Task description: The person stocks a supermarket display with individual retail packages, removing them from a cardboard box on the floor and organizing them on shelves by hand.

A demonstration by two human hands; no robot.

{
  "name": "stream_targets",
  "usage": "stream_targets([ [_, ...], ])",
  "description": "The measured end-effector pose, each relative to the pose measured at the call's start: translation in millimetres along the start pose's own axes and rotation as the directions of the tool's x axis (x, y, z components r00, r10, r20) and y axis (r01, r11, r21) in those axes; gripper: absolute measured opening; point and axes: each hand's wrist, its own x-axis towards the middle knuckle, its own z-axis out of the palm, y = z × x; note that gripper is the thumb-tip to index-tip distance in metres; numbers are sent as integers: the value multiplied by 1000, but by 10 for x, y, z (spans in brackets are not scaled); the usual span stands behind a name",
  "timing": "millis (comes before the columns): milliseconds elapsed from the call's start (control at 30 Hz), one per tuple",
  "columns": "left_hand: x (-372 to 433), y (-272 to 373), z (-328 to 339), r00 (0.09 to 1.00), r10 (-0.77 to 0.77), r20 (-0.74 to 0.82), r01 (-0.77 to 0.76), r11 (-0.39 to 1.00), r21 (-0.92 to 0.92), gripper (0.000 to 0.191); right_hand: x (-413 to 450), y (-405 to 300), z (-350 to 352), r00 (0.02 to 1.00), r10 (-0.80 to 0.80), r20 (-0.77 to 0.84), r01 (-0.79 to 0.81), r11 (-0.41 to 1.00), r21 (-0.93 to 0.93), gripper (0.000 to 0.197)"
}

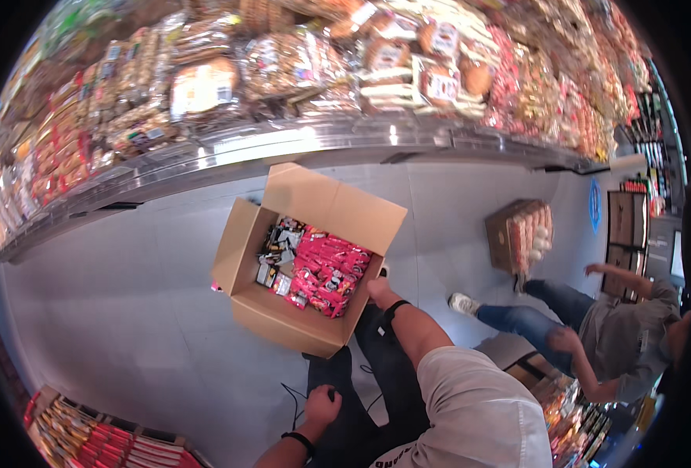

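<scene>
An open cardboard box [289, 330] stands tilted before me, its flaps spread. Pink snack packets [328, 266] fill much of it, with black and silver packets [284, 243] along the left side inside. My right hand [380, 291], with a black wristband, grips the box's right edge; its fingers are partly hidden. Lower down, over my dark trousers, my left hand [322, 405] is closed around a small black object [332, 396], whose kind I cannot tell. It is apart from the box.
A shelf with a metal edge [263, 146] holds bagged baked goods across the top. Another person [620, 339] in a grey shirt and jeans is at the right, near a carton of packed goods [500, 240]. Red packaged goods [111, 444] stand lower left. Thin black cables [294, 398] show beside my legs.
</scene>
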Motion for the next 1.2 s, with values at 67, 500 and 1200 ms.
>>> stream_targets([
  [67, 151, 231, 173, 994, 105, 23, -103, 992, -70, 27, -332, 913, -275, 945, 324, 40, -324, 919, 226, 12],
  [500, 583, 447, 449, 993, -107, 54, 98, 984, 150, 25, 229, 1141, 43, 571, 797, 196, -705, 354, 615, 30],
  [1200, -223, -194, -274, 892, -127, 434, -28, 942, 334, 66, -1512, -1273, -2724, 684, 476, 552, -729, 446, 519, 31],
])
